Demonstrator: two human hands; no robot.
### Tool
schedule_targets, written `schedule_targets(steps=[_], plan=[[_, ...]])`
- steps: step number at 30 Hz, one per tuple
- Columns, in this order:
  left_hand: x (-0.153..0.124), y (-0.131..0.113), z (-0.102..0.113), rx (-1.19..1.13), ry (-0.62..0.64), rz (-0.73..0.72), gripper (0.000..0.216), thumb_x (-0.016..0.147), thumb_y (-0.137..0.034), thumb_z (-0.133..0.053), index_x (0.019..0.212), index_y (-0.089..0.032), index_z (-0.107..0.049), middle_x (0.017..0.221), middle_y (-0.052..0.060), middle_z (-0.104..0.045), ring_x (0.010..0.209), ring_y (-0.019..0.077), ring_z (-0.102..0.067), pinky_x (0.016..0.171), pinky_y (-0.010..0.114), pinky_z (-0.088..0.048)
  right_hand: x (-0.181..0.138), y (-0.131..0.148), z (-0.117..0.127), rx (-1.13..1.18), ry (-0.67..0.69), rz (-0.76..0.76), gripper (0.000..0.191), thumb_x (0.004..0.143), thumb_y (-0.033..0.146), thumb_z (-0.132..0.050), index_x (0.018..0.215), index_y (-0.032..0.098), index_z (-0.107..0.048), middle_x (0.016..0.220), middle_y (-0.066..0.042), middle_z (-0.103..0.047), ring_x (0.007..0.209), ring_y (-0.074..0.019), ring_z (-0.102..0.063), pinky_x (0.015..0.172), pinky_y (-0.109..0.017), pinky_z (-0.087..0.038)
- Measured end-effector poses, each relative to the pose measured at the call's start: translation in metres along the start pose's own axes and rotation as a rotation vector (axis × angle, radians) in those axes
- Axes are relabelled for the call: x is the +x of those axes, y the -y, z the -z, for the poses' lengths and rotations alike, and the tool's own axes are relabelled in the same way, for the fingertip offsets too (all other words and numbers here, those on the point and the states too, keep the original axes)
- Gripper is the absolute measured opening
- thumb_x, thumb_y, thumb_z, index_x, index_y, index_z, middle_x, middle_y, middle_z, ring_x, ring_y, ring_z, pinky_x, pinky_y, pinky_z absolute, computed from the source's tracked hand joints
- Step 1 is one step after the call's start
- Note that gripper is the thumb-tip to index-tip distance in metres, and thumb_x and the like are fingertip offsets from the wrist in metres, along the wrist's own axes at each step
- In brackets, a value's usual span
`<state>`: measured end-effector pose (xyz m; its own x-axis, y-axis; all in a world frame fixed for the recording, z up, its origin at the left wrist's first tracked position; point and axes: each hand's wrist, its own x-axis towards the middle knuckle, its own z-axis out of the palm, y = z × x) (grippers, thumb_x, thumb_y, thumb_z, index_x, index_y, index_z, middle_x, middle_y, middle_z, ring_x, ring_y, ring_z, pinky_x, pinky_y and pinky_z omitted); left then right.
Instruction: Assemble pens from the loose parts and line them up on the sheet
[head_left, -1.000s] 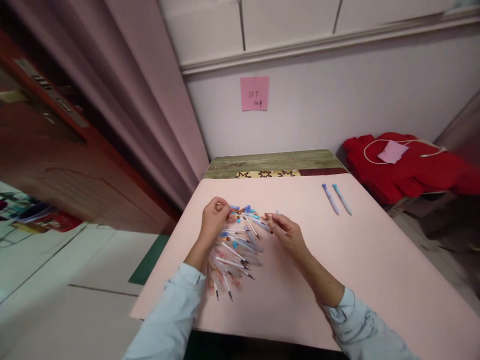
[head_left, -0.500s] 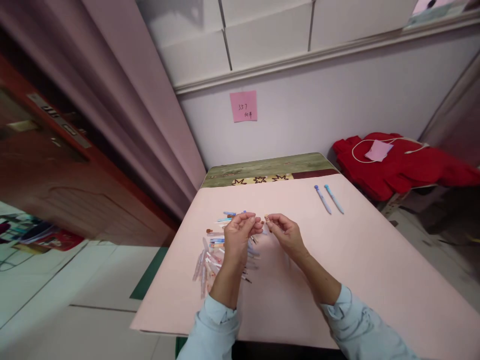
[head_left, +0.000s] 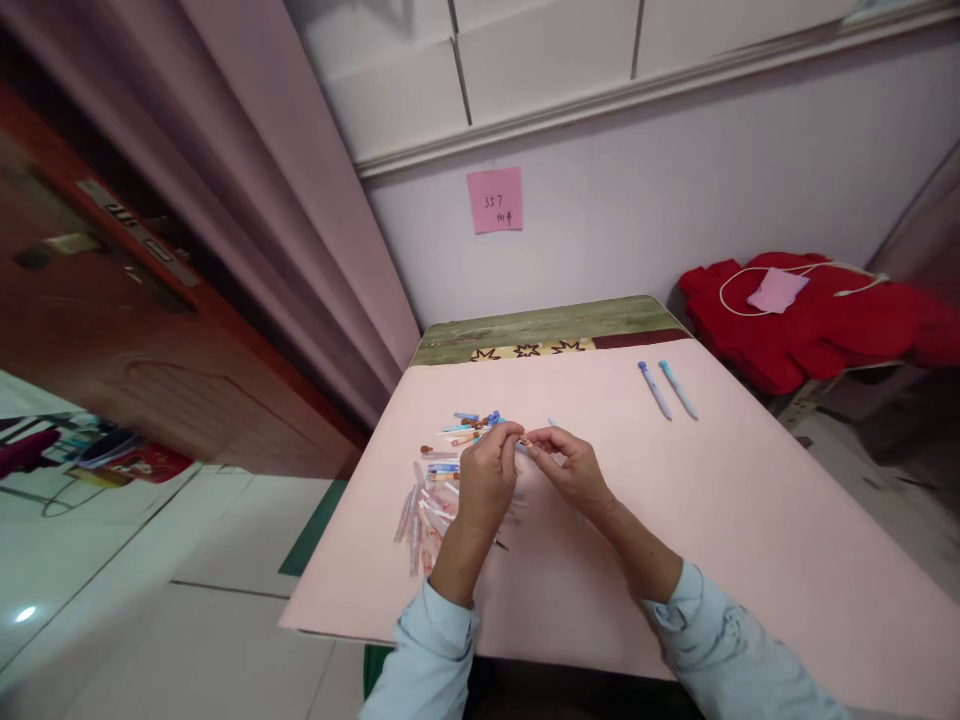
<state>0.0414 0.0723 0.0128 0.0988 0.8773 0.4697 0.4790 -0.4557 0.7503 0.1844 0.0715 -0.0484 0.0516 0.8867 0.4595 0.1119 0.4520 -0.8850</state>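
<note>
My left hand (head_left: 486, 478) is closed in a pinch over the middle of the table. Its fingertips meet those of my right hand (head_left: 574, 470), which pinches a small brown-and-cream pen part (head_left: 526, 441). What my left fingers grip is mostly hidden behind them. Beside and behind my left hand lies a loose pile of pen parts: clear pinkish barrels (head_left: 415, 530), blue pieces (head_left: 444, 467) and a brown-topped piece (head_left: 427, 450). Two whole pens, one with a purple top (head_left: 655, 390) and one with a turquoise top (head_left: 678, 390), lie side by side at the far right.
A pink cover (head_left: 750, 520) spreads over the table. Red cloth (head_left: 787, 340) with a white cable sits beyond the right edge. A pink note (head_left: 495, 200) is stuck on the wall. To the left are a curtain (head_left: 300, 200) and a wooden door (head_left: 187, 370).
My hands have come together, so the small gap between their fingertips has closed. The view has shifted slightly. The two whole pens lie as before.
</note>
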Motion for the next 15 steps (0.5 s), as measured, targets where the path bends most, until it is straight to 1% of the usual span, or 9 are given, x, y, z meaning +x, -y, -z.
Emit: schedule_targets(steps=[2, 4, 10, 15], plan=[[-0.0002, 0.0039, 0.0005, 0.112, 0.016, -0.073, 0.016, 0.089, -0.017, -0.055, 0.094, -0.022, -0.070, 0.090, 0.004, -0.075, 0.083, 0.0186, -0.069, 0.080, 0.030, -0.050, 0.0000, -0.0008, 0.0005, -0.007, 0.012, 0.010, 0.016, 0.088, 0.031, -0.063, 0.097, 0.020, -0.070, 0.089, -0.005, -0.071, 0.078, -0.0164, -0.065, 0.074, -0.029, -0.054], [-0.0005, 0.0065, 0.0016, 0.167, 0.034, -0.106, 0.017, 0.091, -0.017, -0.052, 0.095, -0.021, -0.068, 0.089, 0.003, -0.075, 0.081, 0.0175, -0.069, 0.078, 0.029, -0.050, -0.0001, -0.0016, 0.0007, -0.019, 0.022, 0.027, 0.016, 0.088, 0.030, -0.063, 0.097, 0.020, -0.070, 0.090, -0.005, -0.071, 0.078, -0.0169, -0.065, 0.074, -0.030, -0.054], [-0.0014, 0.0076, 0.0043, 0.210, 0.100, -0.128, 0.018, 0.092, -0.015, -0.051, 0.095, -0.021, -0.067, 0.090, 0.003, -0.075, 0.083, 0.0175, -0.070, 0.077, 0.028, -0.051, -0.0007, -0.0032, -0.0001, -0.030, 0.027, 0.050, 0.015, 0.087, 0.030, -0.063, 0.097, 0.021, -0.071, 0.090, -0.005, -0.071, 0.078, -0.0171, -0.065, 0.073, -0.030, -0.054], [-0.0022, 0.0082, 0.0024, 0.218, 0.093, -0.157, 0.021, 0.092, -0.016, -0.049, 0.098, -0.021, -0.068, 0.096, 0.007, -0.075, 0.089, 0.0201, -0.071, 0.082, 0.031, -0.051, -0.0010, -0.0040, -0.0003, -0.023, 0.028, 0.038, 0.015, 0.088, 0.030, -0.063, 0.097, 0.021, -0.070, 0.090, -0.005, -0.071, 0.079, -0.0173, -0.065, 0.074, -0.031, -0.054]])
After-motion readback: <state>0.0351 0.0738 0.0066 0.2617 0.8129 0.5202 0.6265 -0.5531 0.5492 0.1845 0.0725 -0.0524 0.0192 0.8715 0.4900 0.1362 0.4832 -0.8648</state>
